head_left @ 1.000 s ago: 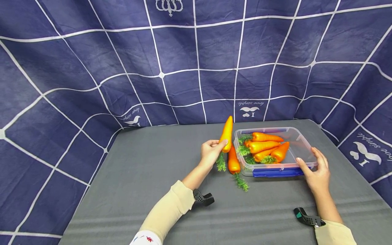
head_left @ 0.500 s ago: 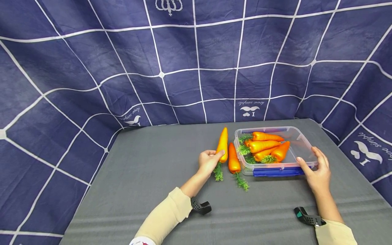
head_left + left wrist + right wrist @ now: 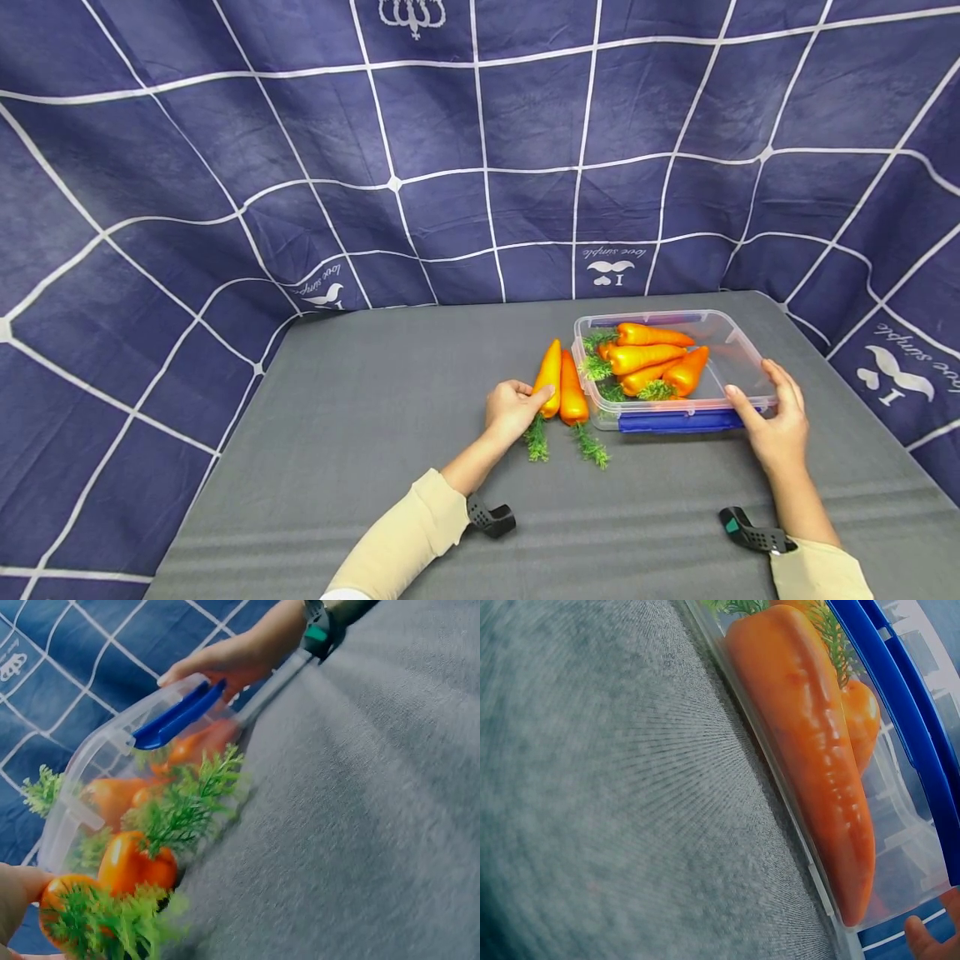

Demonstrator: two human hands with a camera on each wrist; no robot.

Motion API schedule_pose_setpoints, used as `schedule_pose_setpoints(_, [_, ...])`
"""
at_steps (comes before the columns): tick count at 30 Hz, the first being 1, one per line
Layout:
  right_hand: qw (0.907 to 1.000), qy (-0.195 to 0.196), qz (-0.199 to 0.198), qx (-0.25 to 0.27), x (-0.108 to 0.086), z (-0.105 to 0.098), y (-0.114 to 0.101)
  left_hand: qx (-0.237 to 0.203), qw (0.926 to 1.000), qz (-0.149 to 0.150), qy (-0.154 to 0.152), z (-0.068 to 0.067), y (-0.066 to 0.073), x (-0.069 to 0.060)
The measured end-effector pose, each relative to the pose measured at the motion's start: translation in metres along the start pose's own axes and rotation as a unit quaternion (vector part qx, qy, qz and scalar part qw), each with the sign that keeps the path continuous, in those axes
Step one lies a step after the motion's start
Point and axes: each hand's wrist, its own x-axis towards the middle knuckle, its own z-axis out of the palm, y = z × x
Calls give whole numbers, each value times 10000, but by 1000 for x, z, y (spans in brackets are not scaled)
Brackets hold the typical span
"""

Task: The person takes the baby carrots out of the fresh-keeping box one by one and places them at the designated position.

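Note:
In the head view my left hand [image 3: 514, 410] pinches a toy carrot [image 3: 550, 379] between thumb and fingers, its tip pointing away and its green leaves toward me. Right beside it a second carrot [image 3: 573, 392] lies on the grey table, against the left side of a clear plastic box [image 3: 731, 379]. My right hand [image 3: 782, 425] holds the box's near right corner, thumb at the front rim and fingers along the right side. Several carrots [image 3: 648, 358] lie in the box, mostly toward its left. In the left wrist view the held carrot [image 3: 66, 904] shows its leafy end.
A blue clip [image 3: 675, 422] runs along the box's front. The grey table [image 3: 390, 375] stretches left and toward me. A dark blue curtain with white lines [image 3: 435, 217] hangs behind the table and at its sides.
My left hand has brought its carrot down and toward me, from above and across the other carrot to beside it. My right hand and the box have stayed in place.

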Motion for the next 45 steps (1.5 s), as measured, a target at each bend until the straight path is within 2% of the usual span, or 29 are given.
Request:
schedule_pose_setpoints(4, [10000, 4, -25, 54, 0, 1, 0, 439, 9986, 260, -126, -5, -1, 0])
schedule_pose_setpoints(12, [10000, -11, 17, 30, 1, 0, 0, 1014, 9915, 683, -456, -8, -6, 4])
schedule_pose_setpoints(17, [10000, -17, 30, 33, 0, 0, 0, 1213, 9886, 705, -551, -8, -7, 8])
schedule_pose_setpoints(24, [10000, -38, 75, 4, 0, 0, 0, 1199, 9885, 716, -575, -14, -3, 11])
schedule_pose_setpoints(28, [10000, -27, 89, -13, 0, 0, 1, 1058, 9898, 795, -532, -19, 6, 17])
schedule_pose_setpoints(33, [10000, -1, 77, -27, 1, 0, 2, 908, 9914, 768, -540, -21, 24, 24])
schedule_pose_setpoints(37, [10000, -3, 14, -41, 1, 0, 0, 936, 9912, 772, -532, -18, 40, 27])
schedule_pose_setpoints(42, [10000, 1, -71, -33, 0, -1, 0, 894, 9891, 1019, -569, -11, 61, 30])
schedule_pose_setpoints(45, [9999, 25, -106, -39, 0, 0, 3, 677, 9887, 1178, -626, -6, 72, 33])
